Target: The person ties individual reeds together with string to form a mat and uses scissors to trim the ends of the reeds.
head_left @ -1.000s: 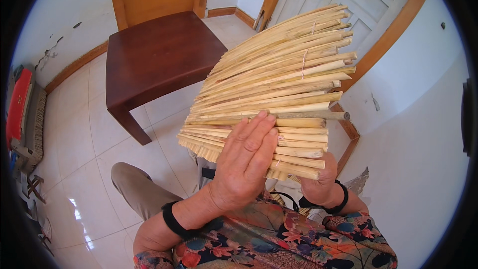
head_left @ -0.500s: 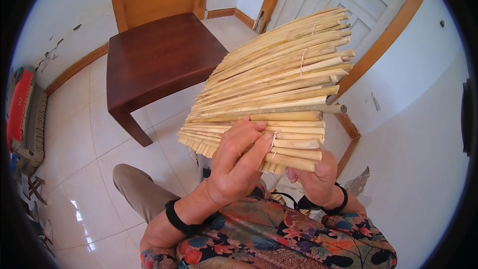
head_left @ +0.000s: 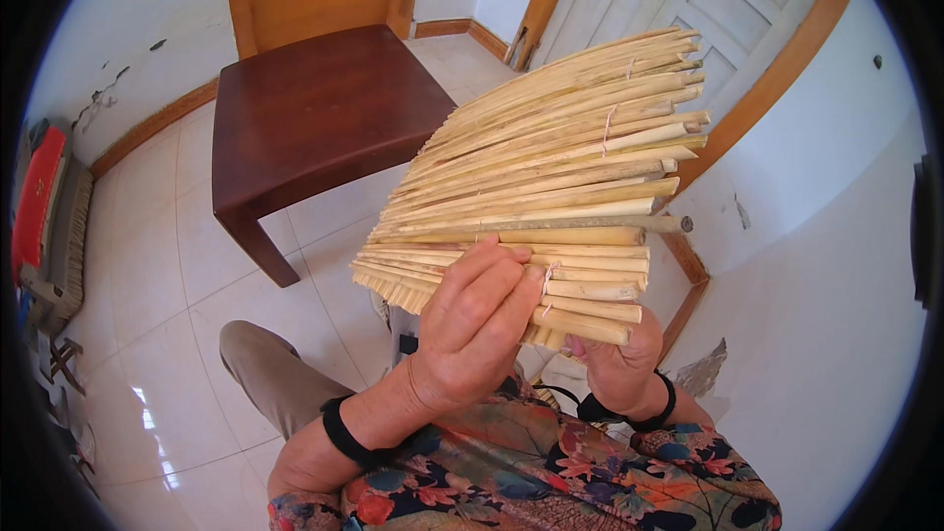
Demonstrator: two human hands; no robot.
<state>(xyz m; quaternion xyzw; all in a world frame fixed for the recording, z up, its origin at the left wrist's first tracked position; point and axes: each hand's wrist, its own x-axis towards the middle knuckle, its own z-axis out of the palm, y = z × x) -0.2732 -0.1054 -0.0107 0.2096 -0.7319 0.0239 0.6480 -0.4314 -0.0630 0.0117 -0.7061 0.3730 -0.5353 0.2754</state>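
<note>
A mat of pale yellow reed stalks [head_left: 531, 177], laid side by side and tied with thin white string [head_left: 550, 277], is held up before me, fanning out toward the far side. On its near edge, my left hand [head_left: 470, 320] lies over the stalks, fingers curled, fingertips close to the string tie. Below the near right corner, my right hand [head_left: 629, 364] is closed at the underside of the stalk ends. The mat hides most of its fingers.
Beyond the mat stands a dark red-brown wooden seat or low table [head_left: 334, 118] on a tiled floor [head_left: 147, 334]. Cleaning brushes and a red item [head_left: 41, 192] sit along the left wall. A white panelled door [head_left: 728, 0] is at the back right, a white wall [head_left: 826, 315] at right.
The mat and both hands appear slightly farther right and lower in the picture, and the view has shifted a little. Both hands keep their hold.
</note>
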